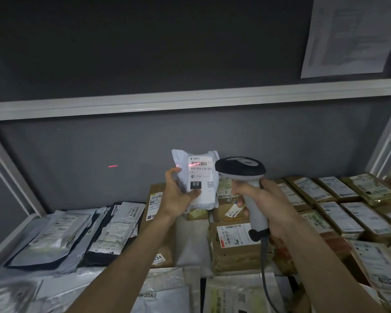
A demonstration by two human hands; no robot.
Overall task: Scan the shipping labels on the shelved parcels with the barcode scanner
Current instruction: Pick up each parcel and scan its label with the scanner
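Note:
My left hand (pixel 178 193) holds a small white plastic parcel (pixel 201 195) upright above the shelf, thumb on its lower front, fingers behind its left edge. Its shipping label (pixel 200 175) faces me, printed with 010-010-L30-551 and a barcode at the top. My right hand (pixel 265 204) grips the handle of a grey and black barcode scanner (pixel 240 169), just right of the parcel, its head level with the label. A red laser line crosses the barcode and spills onto the grey back wall (pixel 113 166). The scanner's cable (pixel 265 274) hangs down.
The shelf (pixel 14 236) is packed with parcels: flat plastic mailers (pixel 61 236) at the left, brown taped boxes (pixel 233 247) in the middle and rows of labelled boxes (pixel 339 213) at the right. A white upper shelf rail (pixel 190 102) runs overhead. A paper sheet (pixel 350 35) hangs top right.

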